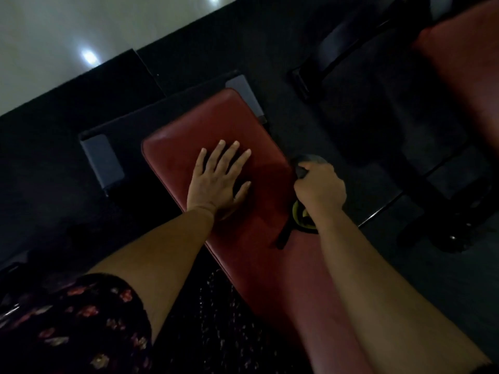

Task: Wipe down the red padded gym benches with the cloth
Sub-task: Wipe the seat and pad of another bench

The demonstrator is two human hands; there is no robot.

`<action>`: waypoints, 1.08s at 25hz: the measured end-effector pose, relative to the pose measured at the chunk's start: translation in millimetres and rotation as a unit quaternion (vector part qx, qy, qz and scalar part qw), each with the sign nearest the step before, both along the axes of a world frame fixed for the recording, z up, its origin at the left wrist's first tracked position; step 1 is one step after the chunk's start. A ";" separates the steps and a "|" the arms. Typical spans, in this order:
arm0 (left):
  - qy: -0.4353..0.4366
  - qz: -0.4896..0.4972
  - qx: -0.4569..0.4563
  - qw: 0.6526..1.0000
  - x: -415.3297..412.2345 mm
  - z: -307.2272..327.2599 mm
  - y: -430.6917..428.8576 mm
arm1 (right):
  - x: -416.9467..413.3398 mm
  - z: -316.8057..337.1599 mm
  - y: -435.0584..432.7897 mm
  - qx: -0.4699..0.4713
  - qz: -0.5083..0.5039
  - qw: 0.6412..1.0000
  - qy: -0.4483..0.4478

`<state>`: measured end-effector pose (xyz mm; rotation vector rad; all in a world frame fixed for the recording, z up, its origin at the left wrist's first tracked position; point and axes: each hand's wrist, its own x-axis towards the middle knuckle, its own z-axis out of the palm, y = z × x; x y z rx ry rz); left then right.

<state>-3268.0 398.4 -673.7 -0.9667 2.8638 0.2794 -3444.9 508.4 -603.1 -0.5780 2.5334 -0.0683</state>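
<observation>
1. Floor point(337, 130): dark matting across the view, pale strip point(67, 28) at 11 o'clock.
2. Red padded bench point(189, 136): runs from centre toward 5 o'clock; second red bench point(464, 63) at 2 o'clock.
3. Left hand point(216, 182): flat on the pad, fingers straight and spread, holding nothing.
4. Right hand point(320, 188): at 3 o'clock of the left, fingers curled tight round the cloth point(307, 161).
5. Cloth: dark, bunched at the pad's right edge.

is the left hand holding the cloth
No, the left hand lies flat and bare on the red bench, while the right hand grips the dark cloth.
</observation>
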 end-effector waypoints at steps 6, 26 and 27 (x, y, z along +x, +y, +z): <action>0.077 -0.001 0.009 0.997 2.4 0.9 2.1 | -4.0 3.3 -20.6 -0.020 0.179 0.983 0.023; 0.076 0.264 0.018 0.961 25.8 -3.7 -39.4 | -38.6 -1.3 -109.9 -0.040 0.165 0.978 -0.119; 0.078 0.267 0.019 0.960 25.4 -3.9 -39.3 | -39.2 0.6 -97.8 -0.022 0.136 0.981 -0.136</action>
